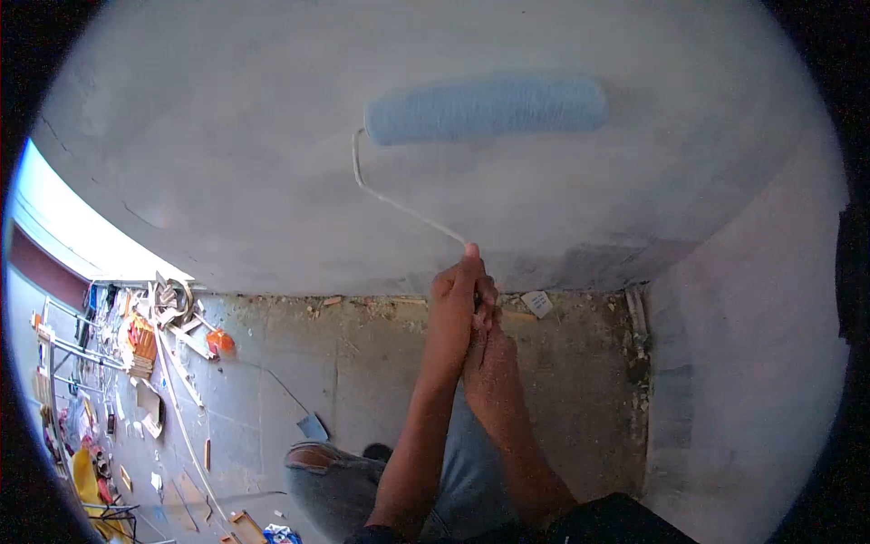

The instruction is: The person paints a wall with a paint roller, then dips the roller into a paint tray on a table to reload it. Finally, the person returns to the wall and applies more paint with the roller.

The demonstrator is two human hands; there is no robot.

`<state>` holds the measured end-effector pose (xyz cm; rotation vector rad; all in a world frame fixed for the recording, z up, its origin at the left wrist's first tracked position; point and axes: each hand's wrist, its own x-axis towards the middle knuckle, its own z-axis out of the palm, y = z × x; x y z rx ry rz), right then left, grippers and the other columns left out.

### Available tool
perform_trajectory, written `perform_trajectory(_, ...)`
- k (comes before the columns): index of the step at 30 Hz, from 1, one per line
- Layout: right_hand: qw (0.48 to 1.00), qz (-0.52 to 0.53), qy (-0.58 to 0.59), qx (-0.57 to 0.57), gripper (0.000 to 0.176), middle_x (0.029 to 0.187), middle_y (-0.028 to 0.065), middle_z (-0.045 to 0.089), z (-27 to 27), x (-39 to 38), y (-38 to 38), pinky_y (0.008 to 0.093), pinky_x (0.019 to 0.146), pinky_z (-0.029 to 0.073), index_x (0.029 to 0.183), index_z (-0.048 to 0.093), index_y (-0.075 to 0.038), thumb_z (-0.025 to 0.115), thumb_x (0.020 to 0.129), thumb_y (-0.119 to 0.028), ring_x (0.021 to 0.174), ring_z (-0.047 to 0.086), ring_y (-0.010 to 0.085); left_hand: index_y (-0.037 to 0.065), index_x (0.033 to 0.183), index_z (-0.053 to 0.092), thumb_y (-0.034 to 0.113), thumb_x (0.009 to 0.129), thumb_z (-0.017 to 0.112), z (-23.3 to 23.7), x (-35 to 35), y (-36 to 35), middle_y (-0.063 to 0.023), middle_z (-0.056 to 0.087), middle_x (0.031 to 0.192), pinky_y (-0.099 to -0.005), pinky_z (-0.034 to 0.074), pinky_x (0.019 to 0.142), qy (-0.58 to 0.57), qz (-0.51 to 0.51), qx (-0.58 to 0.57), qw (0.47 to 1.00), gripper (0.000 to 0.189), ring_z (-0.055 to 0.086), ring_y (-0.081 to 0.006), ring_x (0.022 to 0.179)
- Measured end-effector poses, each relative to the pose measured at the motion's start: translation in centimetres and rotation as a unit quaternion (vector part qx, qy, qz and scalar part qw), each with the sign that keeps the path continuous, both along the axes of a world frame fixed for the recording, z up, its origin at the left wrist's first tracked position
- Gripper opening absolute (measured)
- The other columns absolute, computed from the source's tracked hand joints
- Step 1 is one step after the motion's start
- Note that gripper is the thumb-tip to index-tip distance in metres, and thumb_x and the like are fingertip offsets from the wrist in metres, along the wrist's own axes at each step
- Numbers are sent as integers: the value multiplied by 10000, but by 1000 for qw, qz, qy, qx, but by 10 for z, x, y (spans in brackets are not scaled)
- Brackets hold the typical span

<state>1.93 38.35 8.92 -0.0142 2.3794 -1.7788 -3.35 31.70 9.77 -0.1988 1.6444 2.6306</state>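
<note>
A paint roller with a fuzzy light-blue sleeve (pixel 485 109) lies against the grey wall (pixel 245 172), roughly level. Its thin white bent frame (pixel 408 209) runs down into my hands. My left hand (pixel 456 295) is closed round the handle, thumb stretched along it towards the frame. Just below, my right hand (pixel 490 349) is closed on the lower part of the same handle. Most of the handle is hidden by my fingers.
Rubble and a small white piece with markings (pixel 537 304) lie along the wall's foot. A side wall (pixel 743 344) rises at right. At left are a blue-bladed shovel (pixel 313 426), an orange item (pixel 219 342), long strips, scattered debris and a metal frame (pixel 86 354).
</note>
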Motion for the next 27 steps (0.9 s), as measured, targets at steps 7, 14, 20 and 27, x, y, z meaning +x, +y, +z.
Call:
perform_trajectory(7, 997, -50, -13, 51, 523, 872, 240, 480, -91, 7, -14, 442, 667, 373, 1108, 426, 37, 180, 934, -390, 799, 498, 369, 35, 569, 460, 400, 910, 398, -86, 6, -8, -33, 433, 506, -272, 352, 472, -39, -4, -99, 994, 503, 413, -98, 464)
perform_trajectory(14, 978, -141, 145, 58, 582, 662, 179, 547, -128, 15, -27, 413, 504, 401, 1046, 480, 44, 189, 929, -446, 568, 548, 304, 35, 590, 461, 427, 902, 399, -122, 18, -19, -38, 436, 511, -288, 351, 476, -66, -40, -141, 987, 505, 418, -102, 478)
perform_trajectory(20, 998, -59, -21, -25, 396, 761, 195, 530, 13, -17, -11, 380, 605, 412, 1075, 449, 42, 303, 944, -302, 671, 520, 216, 50, 598, 456, 398, 910, 388, 22, -17, -17, -24, 424, 486, -272, 336, 447, 70, -76, -47, 994, 472, 404, -110, 435)
perform_trajectory(27, 996, -82, 14, 30, 358, 852, 248, 564, -108, -29, -20, 393, 658, 439, 1137, 447, 35, 358, 929, -242, 731, 566, 266, 41, 567, 439, 393, 913, 387, -62, -18, -22, -9, 394, 478, -283, 296, 439, 32, -53, -125, 990, 496, 366, -109, 433)
